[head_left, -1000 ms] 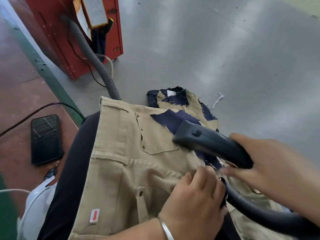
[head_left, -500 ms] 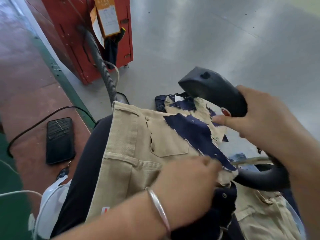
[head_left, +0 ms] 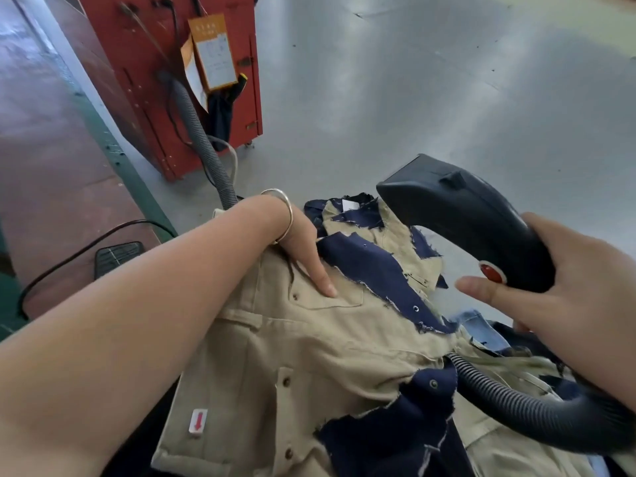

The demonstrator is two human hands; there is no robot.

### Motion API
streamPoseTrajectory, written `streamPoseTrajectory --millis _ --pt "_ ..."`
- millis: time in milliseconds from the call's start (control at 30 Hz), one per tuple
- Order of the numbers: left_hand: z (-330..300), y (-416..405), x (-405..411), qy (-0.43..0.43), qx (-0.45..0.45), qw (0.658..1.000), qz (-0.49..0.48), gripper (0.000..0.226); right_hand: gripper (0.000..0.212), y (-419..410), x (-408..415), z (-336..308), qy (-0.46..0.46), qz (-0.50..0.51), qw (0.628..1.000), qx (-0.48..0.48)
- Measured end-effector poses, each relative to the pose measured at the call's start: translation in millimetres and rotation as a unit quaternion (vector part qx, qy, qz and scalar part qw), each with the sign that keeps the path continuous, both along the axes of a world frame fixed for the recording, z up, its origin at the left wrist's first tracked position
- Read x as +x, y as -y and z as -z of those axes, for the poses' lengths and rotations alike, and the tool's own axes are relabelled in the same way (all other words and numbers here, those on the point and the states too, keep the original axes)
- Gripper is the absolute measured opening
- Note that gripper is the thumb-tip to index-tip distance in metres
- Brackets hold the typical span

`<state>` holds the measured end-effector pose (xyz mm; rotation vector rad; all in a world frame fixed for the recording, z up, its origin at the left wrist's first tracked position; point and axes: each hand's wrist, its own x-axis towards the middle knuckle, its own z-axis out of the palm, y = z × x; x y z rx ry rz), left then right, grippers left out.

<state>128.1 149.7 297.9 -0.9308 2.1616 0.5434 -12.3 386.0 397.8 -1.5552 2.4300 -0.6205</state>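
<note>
Since half a second ago, left hand [head_left: 299, 246] moved from 6 o'clock up to centre, fingers straight, pressing flat on khaki garment [head_left: 327, 339] by pocket. right hand [head_left: 568, 294] at 3 o'clock, fingers curled round black nozzle [head_left: 464, 218], held above garment. Garment spread centre to 6 o'clock; hose [head_left: 533, 407] crosses at 4 o'clock.

Left hand [head_left: 303, 249]: bare; the thumb ends in a short, rounded nail.
Wrist ornament: thin, round silver metal bangle [head_left: 286, 215], plain and polished, sitting loosely around the left wrist.
Left forearm [head_left: 137, 321]: bare along its whole visible length, out to the lower left edge of the view.
Right hand [head_left: 568, 297]: bare across the back, the thumb and the fingers.
Right forearm [head_left: 612, 366]: bare, out to the right edge of the view.
</note>
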Motion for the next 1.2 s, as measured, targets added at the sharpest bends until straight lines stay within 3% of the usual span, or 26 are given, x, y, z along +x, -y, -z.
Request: streamPoseTrajectory --millis 67,133,233,267,367,433,467,533,633,700,767,900,967,1000,1100,1200 --pt "-1 -8 0 -0.083 -0.038 0.996 0.003 0.058 0.033 -2 -1 0 0.004 0.002 1.000 0.008" --pt "-6 -15 4 -0.210 -0.045 0.974 -0.068 0.039 0.032 0 -2 1 0.014 0.001 1.000 0.017" --pt "-13 -5 21 -0.374 -0.075 0.876 -0.296 0.019 0.035 7 -1 1 0.010 -0.007 1.000 0.019" --pt "-14 -3 26 -0.396 -0.091 0.846 -0.347 0.018 0.037 9 0 0 0.006 -0.011 1.000 0.018" --pt "-14 -16 43 -0.358 -0.102 0.851 -0.369 0.030 0.040 15 -1 -1 0.002 -0.015 1.000 0.016" --pt "-10 -26 60 -0.370 -0.116 0.826 -0.409 0.031 0.045 15 -1 -2 -0.006 -0.012 1.000 0.015" --pt "-12 -27 71 -0.391 -0.123 0.788 -0.460 0.033 0.047 15 -1 -2 -0.009 -0.013 1.000 0.016" --pt "-14 -32 87 -0.444 -0.108 0.673 -0.582 0.035 0.050 15 0 -3 -0.011 -0.018 1.000 0.022" --pt "-16 -69 85 -0.542 0.074 0.506 -0.667 0.029 0.051 17 4 -3 -0.003 -0.027 0.999 0.040" --pt "-15 -107 77 -0.560 0.200 0.457 -0.661 0.021 0.043 20 9 -5 -0.013 -0.037 0.998 0.056" --pt "-19 -138 72 -0.558 0.260 0.464 -0.636 0.018 0.038 24 14 -7 -0.020 -0.054 0.996 0.075" --pt "-20 -156 74 -0.554 0.194 0.555 -0.590 0.008 0.033 28 21 -12 -0.027 -0.075 0.990 0.115" --pt "-23 -151 76 -0.516 0.247 0.560 -0.599 0.017 0.035 24 16 -13 -0.024 -0.070 0.993 0.097" --pt "-25 -146 76 -0.501 0.312 0.528 -0.611 0.022 0.038 21 11 -13 -0.023 -0.065 0.994 0.086" --pt "-41 -122 71 -0.536 0.509 0.349 -0.576 0.032 0.052 17 -15 -14 -0.027 -0.059 0.996 0.059" --pt "-52 -107 54 -0.643 0.579 0.225 -0.447 0.044 0.064 16 -71 -4 -0.001 -0.016 1.000 0.018"
